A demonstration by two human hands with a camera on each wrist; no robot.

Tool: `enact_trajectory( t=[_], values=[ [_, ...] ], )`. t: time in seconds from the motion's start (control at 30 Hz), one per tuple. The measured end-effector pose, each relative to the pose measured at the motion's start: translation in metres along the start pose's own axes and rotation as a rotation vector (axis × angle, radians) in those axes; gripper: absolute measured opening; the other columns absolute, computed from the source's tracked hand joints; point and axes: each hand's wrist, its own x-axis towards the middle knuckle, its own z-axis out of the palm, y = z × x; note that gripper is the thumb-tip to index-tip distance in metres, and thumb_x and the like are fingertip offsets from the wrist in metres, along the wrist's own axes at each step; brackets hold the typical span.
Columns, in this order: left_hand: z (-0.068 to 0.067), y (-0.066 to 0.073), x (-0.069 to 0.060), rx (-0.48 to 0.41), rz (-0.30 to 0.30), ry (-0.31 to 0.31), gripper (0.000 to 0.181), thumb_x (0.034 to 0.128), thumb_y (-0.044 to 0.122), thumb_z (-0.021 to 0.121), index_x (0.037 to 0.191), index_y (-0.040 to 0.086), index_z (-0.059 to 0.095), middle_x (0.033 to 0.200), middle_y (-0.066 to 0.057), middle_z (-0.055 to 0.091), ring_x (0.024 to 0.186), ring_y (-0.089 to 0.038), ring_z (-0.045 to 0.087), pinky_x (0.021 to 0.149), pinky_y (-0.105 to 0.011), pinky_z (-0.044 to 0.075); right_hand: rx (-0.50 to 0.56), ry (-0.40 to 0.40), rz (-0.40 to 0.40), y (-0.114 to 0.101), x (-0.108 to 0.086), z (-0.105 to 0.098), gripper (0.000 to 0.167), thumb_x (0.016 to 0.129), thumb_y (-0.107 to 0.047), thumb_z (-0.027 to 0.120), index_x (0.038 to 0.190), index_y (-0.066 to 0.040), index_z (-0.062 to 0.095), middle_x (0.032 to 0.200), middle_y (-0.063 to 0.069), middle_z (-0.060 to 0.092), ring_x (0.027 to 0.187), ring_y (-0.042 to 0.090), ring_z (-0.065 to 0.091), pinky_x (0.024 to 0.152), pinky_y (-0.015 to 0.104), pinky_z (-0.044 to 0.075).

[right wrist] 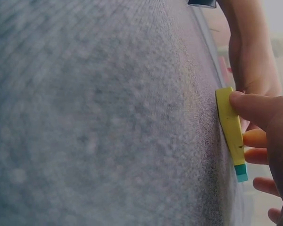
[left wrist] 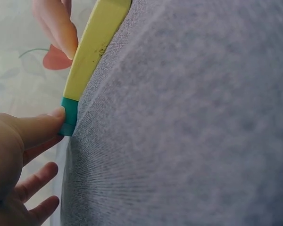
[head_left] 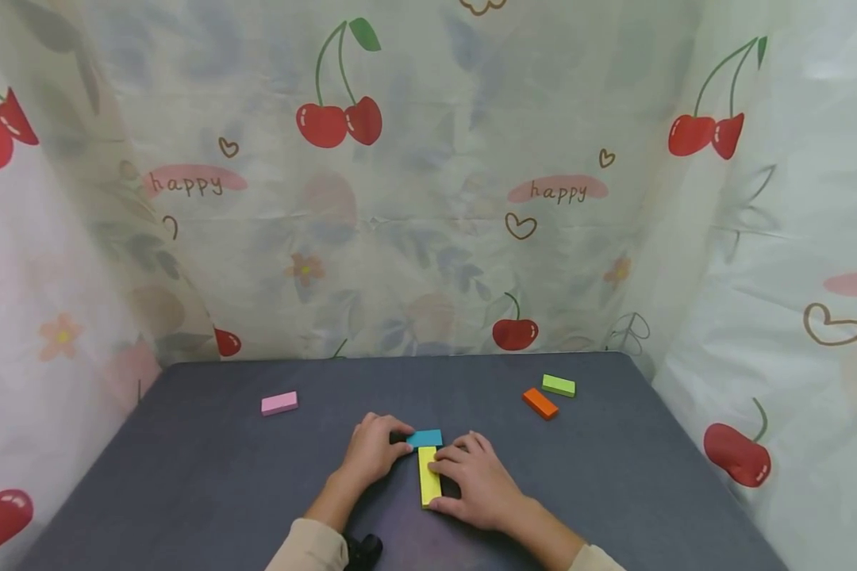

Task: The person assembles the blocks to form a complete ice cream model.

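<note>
A blue block (head_left: 425, 438) lies crosswise at the far end of a long yellow block (head_left: 428, 478) on the dark table. My left hand (head_left: 374, 454) pinches the blue block's left end between thumb and index finger; in the left wrist view the blue-green block (left wrist: 69, 116) meets the end of the yellow one (left wrist: 90, 54). My right hand (head_left: 477, 484) holds the yellow block from the right, thumb near its close end and fingers along its side. The right wrist view shows that thumb and fingertips against the yellow block (right wrist: 230, 127).
A pink block (head_left: 279, 404) lies at the back left of the table (head_left: 221, 476). At the back right are an orange block (head_left: 540, 404) and a green block (head_left: 559, 385). A patterned curtain (head_left: 428, 182) hangs behind and at both sides.
</note>
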Motion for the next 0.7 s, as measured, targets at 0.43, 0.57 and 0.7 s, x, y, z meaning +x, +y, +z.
enact_trajectory(
  t=[0.43, 0.57, 0.7],
  values=[
    [-0.0035, 0.0016, 0.0021, 0.0, -0.01, -0.028, 0.022, 0.0819, 0.025, 0.079, 0.104, 0.023, 0.077, 0.101, 0.005, 0.068, 0.097, -0.021, 0.053, 0.089, -0.046, 0.041, 0.013, -0.001, -0.005, 0.0018, 0.0018, -0.0017, 0.054, 0.086, -0.064, 0.061, 0.12, -0.023, 0.069, 0.119, -0.009, 0.06, 0.111, 0.019, 0.047, 0.104, 0.054, 0.029],
    [-0.0032, 0.0008, 0.0013, -0.004, 0.0, -0.032, 0.022, 0.0823, 0.026, 0.079, 0.104, 0.022, 0.077, 0.102, 0.005, 0.068, 0.097, -0.021, 0.053, 0.09, -0.047, 0.04, 0.047, -0.009, -0.005, 0.0031, 0.0015, -0.0023, 0.052, 0.087, -0.063, 0.061, 0.121, -0.024, 0.069, 0.121, -0.009, 0.06, 0.113, 0.018, 0.047, 0.104, 0.053, 0.03],
    [-0.0049, 0.0007, 0.0, -0.006, 0.02, -0.054, 0.024, 0.0835, 0.026, 0.078, 0.107, 0.021, 0.076, 0.105, 0.004, 0.068, 0.098, -0.021, 0.054, 0.09, -0.047, 0.04, 0.105, 0.019, 0.015, 0.0057, 0.0004, -0.0041, 0.046, 0.088, -0.057, 0.064, 0.119, -0.023, 0.069, 0.121, -0.009, 0.061, 0.114, 0.017, 0.048, 0.102, 0.052, 0.033]
  ],
)
